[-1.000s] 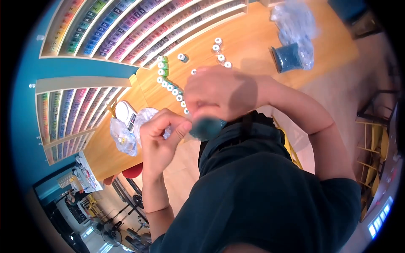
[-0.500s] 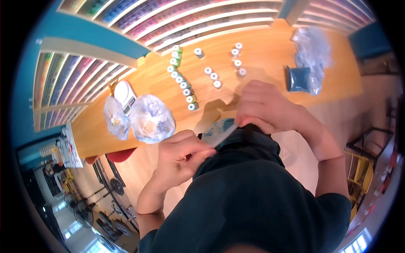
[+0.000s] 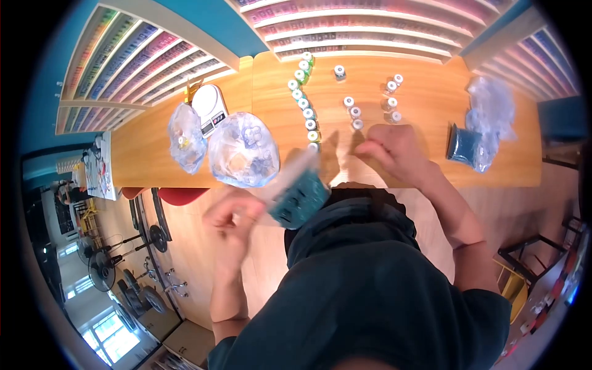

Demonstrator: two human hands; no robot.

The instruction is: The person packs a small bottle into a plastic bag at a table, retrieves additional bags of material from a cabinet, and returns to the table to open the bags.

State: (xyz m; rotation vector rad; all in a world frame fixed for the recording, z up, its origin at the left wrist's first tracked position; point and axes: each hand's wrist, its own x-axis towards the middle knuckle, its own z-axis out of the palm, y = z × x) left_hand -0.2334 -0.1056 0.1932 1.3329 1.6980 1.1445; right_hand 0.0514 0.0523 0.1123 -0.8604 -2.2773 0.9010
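My left hand (image 3: 237, 213) pinches the edge of a clear plastic bag (image 3: 300, 198) with dark teal contents, which hangs tilted and blurred in front of my waist. Over the table's front edge, my right hand (image 3: 394, 151) is off the bag, its fingers curled together; nothing shows in them. A bent line of white-capped bottles (image 3: 306, 103) stands on the table beyond the bag. Short groups of more bottles (image 3: 355, 112) stand to the right of that line, beyond my right hand.
On the wooden table (image 3: 425, 148) are a white scale (image 3: 208, 105), two clear bags of items (image 3: 243, 150) at the left, and a sealed teal packet (image 3: 464, 147) beside crumpled plastic (image 3: 490, 111) at the right. Racks of coloured bottles (image 3: 364, 24) line the back.
My right hand has let go of the bag and moved up and right. The bag now hangs from my left hand, which has shifted left. The view has turned, showing more of the table.
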